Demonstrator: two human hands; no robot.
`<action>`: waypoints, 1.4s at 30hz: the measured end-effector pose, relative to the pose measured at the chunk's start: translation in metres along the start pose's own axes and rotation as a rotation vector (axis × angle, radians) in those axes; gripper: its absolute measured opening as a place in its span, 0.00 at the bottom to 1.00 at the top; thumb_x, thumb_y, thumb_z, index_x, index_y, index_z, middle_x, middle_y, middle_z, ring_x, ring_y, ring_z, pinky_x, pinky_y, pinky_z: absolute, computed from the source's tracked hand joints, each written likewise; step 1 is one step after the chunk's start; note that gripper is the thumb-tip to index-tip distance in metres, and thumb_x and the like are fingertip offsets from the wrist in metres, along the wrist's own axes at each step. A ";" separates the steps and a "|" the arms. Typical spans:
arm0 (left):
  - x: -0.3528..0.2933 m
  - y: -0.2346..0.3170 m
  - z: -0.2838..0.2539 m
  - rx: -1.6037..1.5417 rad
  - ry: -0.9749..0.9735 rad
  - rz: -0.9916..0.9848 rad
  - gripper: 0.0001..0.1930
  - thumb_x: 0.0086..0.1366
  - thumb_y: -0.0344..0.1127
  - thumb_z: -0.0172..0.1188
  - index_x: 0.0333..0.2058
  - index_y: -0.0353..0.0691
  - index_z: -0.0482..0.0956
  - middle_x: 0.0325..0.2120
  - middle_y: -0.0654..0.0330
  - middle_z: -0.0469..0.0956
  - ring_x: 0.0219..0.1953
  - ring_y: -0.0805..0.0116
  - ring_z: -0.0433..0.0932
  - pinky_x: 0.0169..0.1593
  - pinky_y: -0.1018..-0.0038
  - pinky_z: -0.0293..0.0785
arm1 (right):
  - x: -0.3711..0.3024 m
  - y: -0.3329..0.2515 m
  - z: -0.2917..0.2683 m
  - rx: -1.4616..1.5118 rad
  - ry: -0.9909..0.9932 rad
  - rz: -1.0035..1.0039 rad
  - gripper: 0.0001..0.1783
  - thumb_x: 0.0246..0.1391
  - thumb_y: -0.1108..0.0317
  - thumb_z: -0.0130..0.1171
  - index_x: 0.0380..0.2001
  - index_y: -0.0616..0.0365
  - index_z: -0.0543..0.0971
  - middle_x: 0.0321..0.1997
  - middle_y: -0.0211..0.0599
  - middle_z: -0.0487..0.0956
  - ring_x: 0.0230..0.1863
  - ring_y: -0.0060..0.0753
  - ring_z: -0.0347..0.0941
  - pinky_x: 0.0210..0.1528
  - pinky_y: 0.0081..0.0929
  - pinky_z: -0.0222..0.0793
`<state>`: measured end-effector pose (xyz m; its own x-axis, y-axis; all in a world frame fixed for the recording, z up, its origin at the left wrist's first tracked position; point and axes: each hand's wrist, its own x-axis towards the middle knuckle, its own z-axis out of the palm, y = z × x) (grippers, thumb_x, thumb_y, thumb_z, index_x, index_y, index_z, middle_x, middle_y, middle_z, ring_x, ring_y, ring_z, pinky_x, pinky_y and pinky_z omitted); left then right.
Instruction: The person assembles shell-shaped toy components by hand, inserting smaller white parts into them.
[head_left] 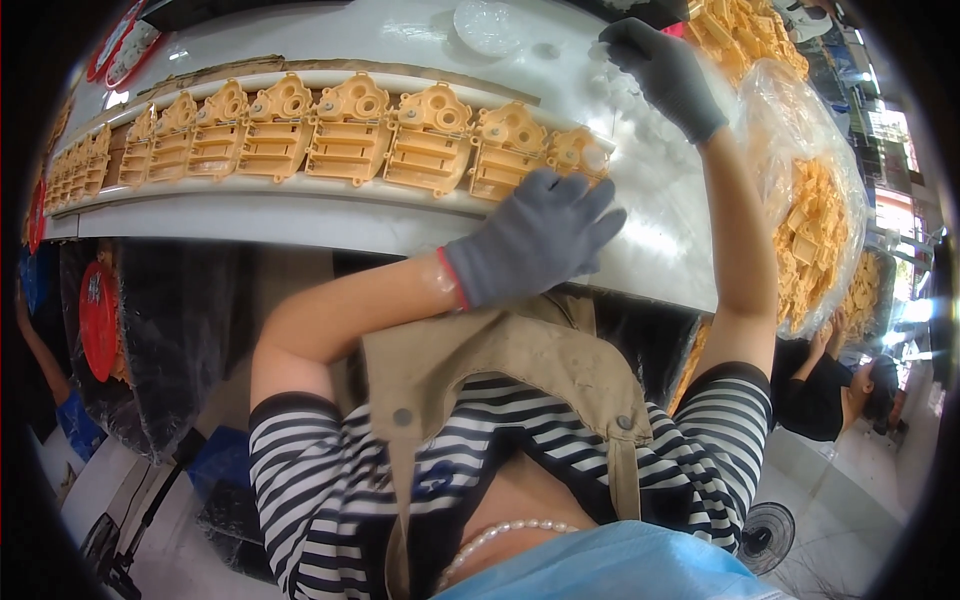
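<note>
My left hand (540,238), in a grey glove with a red cuff, reaches across the near edge of the table. Its fingers are apart, beside the right end of a row of yellow plastic housings (348,125). They partly cover the last housing (570,150), on which a small whitish round piece (595,157) shows. My right hand (665,80), in a grey glove too, is farther off to the right. Its fingers are bent down and together near small translucent white pieces (607,88); whatever lies within them is hidden.
The housings stand in a long white-edged track (230,190) on the white table (660,240). A clear round dish (487,28) is at the back. Bags of yellow parts (810,215) bulge at the right. Red trays (98,320) and other people (830,390) are at the sides.
</note>
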<state>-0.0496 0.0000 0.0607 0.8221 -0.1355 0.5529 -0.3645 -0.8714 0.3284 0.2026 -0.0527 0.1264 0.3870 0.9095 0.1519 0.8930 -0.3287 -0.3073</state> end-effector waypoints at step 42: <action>-0.073 -0.046 -0.046 -0.007 0.443 -0.248 0.15 0.54 0.31 0.64 0.43 0.43 0.79 0.46 0.59 0.75 0.48 0.57 0.71 0.57 0.58 0.64 | 0.065 -0.055 0.056 -0.584 0.106 -0.471 0.06 0.46 0.67 0.61 0.30 0.46 0.84 0.34 0.25 0.79 0.46 0.35 0.73 0.48 0.35 0.68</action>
<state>-0.1137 0.0717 0.0406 0.6201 0.2892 0.7292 -0.1861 -0.8488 0.4949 0.1662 0.0388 0.1006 -0.0718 0.9673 0.2431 0.9346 -0.0199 0.3552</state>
